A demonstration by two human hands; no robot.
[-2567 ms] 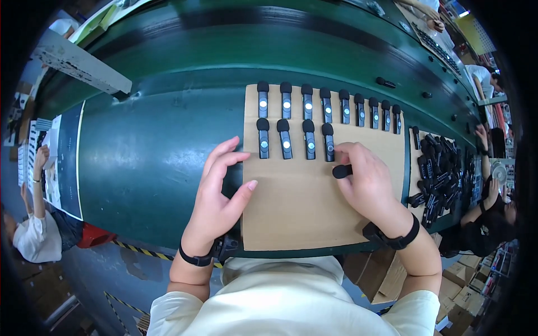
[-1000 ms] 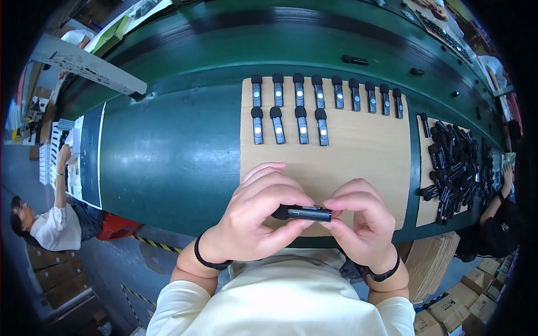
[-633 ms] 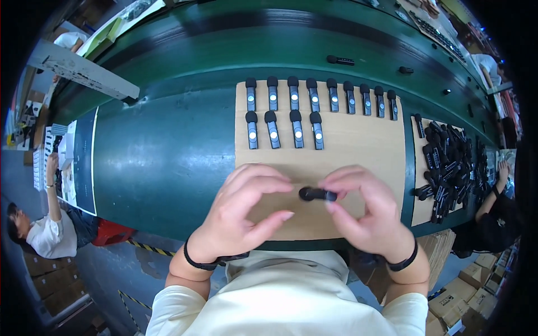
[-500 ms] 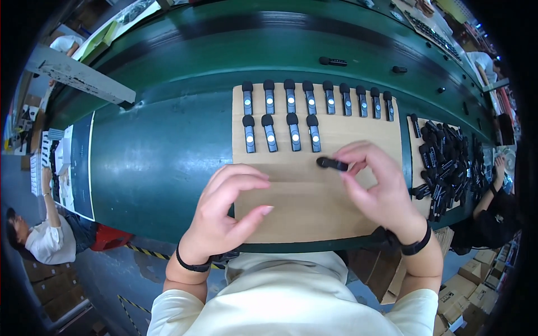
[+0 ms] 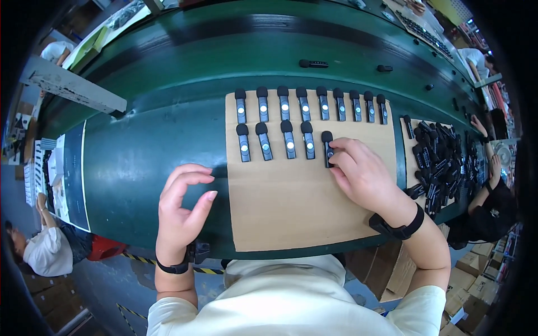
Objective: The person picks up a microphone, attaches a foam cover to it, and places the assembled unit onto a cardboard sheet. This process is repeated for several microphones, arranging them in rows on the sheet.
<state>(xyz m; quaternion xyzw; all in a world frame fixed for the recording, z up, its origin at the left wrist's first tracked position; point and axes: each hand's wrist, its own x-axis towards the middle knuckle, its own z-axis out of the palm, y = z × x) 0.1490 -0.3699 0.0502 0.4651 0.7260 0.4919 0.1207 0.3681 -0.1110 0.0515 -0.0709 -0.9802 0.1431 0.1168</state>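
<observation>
Small black clip-on microphones with foam tops stand out in two rows on a brown cardboard sheet (image 5: 291, 213). At the right end of the nearer row, my right hand (image 5: 361, 171) pinches one black microphone (image 5: 327, 144) by its body, foam end pointing away from me. To its left is another microphone (image 5: 307, 143) with a bright round spot on its face; others in both rows show similar spots. My left hand (image 5: 185, 204) hovers over the green surface just left of the cardboard, fingers curved apart with nothing between them.
A heap of black microphones (image 5: 440, 157) lies on a second cardboard piece at the right. Beyond the rows, a green conveyor belt carries a microphone (image 5: 312, 64) and other small pieces. A grey metal post (image 5: 78, 89) rises at the far left. Other people work at both sides.
My right hand has turned the microphone from sideways to upright in line and brought it to the nearer row's end. The left hand has moved left, off the cardboard.
</observation>
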